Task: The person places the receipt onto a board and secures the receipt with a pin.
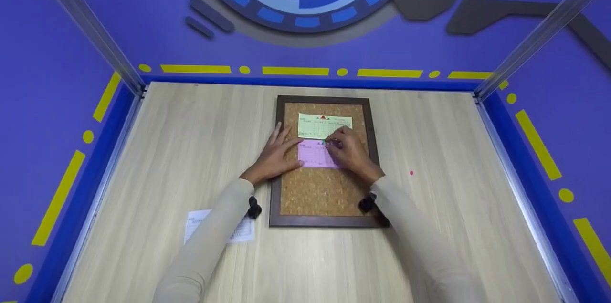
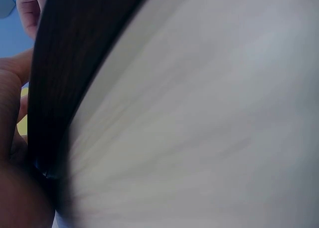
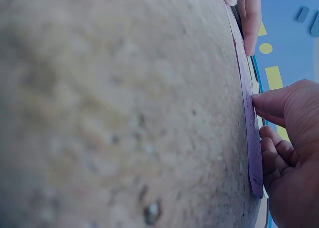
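Note:
A pink printed slip (image 1: 312, 155) lies on a brown-framed cork board (image 1: 315, 195), just below a pale green slip (image 1: 309, 127) that has a red pushpin (image 1: 323, 117) at its top edge. My right hand (image 1: 352, 151) pinches a small green pushpin (image 1: 324, 141) at the top of the pink slip, thumb and index together. My left hand (image 1: 277, 155) lies over the board's left side, fingers spread, with fingertips at the pink slip's left edge. In the right wrist view the pink slip (image 3: 251, 153) is seen edge-on beside the right hand (image 3: 294, 148).
A white printed sheet (image 1: 243, 231) lies on the table left of the board, partly under the left forearm. A small red piece (image 1: 411, 172) lies on the wood to the board's right. Blue panels (image 1: 305, 55) wall in the table's back and sides.

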Motion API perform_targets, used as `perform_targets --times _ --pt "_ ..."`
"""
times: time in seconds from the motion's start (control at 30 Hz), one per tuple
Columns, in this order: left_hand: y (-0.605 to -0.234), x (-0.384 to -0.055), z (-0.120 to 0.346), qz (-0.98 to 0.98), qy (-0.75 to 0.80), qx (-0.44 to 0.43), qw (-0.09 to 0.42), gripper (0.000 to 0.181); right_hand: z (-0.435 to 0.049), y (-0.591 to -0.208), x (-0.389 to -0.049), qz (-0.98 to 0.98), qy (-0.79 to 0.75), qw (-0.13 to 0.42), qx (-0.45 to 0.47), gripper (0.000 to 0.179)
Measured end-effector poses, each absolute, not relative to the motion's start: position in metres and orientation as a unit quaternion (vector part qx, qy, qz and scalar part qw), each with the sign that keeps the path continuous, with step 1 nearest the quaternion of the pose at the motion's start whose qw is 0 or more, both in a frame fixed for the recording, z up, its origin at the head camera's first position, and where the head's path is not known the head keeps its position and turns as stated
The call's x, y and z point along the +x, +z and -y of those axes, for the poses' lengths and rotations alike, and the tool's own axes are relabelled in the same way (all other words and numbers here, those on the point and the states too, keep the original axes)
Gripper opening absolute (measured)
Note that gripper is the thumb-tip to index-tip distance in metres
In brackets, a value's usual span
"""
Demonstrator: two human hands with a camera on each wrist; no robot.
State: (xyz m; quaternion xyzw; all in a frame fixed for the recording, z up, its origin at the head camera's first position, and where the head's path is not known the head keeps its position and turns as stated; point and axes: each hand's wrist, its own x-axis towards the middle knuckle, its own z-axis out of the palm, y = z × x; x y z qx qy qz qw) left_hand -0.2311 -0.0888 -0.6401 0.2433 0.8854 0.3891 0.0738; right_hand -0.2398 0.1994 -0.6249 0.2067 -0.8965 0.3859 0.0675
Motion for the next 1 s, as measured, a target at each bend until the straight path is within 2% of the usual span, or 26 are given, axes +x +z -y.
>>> perform_targets --times 0.3,0.67,1.0 --pt "-0.647 -0.234 0.090 -0.882 0.396 0.249 0.067 0.075 -0.202 -0.630 -0.241 0.886 0.403 0.072 0.217 0.013" --pt "-0.637 -0.231 0.087 -0.891 0.376 0.241 0.081 0.075 -0.211 -0.664 -0.258 0.883 0.392 0.106 0.234 0.010" --pt "-0.634 -0.230 0.088 -0.897 0.359 0.247 0.073 0.074 -0.207 -0.647 -0.249 0.886 0.399 0.079 0.222 0.011"
